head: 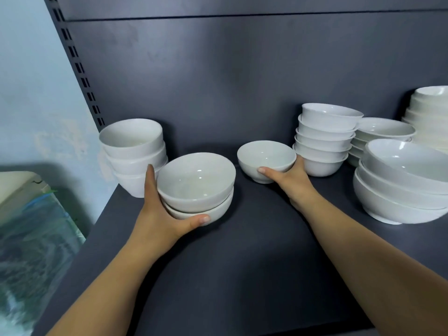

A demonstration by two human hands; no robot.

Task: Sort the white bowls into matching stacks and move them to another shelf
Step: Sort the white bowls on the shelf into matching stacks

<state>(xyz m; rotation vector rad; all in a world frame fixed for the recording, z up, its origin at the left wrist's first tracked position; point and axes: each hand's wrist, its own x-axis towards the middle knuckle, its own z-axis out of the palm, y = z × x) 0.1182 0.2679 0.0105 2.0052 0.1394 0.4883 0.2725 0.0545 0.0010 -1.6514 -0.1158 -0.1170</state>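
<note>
My left hand (158, 214) grips a stack of two white bowls (196, 183) at the shelf's middle left, thumb under the lower bowl and fingers up its far side. My right hand (289, 180) holds a single small white bowl (266, 157) at the centre, thumb on its front wall. A stack of three deep white cups (133, 146) stands at the back left. Just right of my right hand stands a stack of several small white bowls (324, 139).
The dark grey shelf (230, 263) has a back panel behind the bowls. Three large white bowls (400, 185) are stacked at the right edge, with shallow bowls (383, 132) and a tall pile (429, 112) behind them. A slotted upright (77, 69) and pale wall lie left.
</note>
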